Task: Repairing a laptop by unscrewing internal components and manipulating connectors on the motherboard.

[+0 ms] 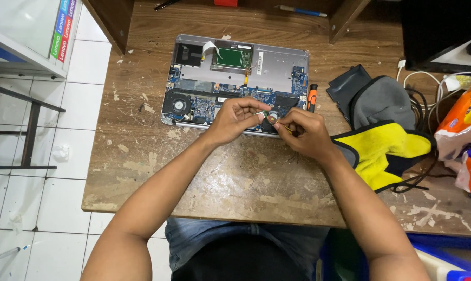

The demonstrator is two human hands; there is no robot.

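Currently your left hand [234, 120] pinches a small green-edged part [260, 113] over the front edge of the opened laptop [235, 78], which lies base-up on the worn wooden bench [235, 177]. Your right hand [306, 134] is clenched on a thin tool [279, 124] whose tip meets that part. An orange-handled screwdriver [312, 96] rests just beside the laptop's right edge; a grey-and-yellow pouch [383, 140] lies near your right wrist

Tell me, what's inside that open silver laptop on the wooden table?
Inside the open silver laptop show a blue circuit board, a round black fan and a green card. Both hands cover the lower right corner, so that part stays hidden.
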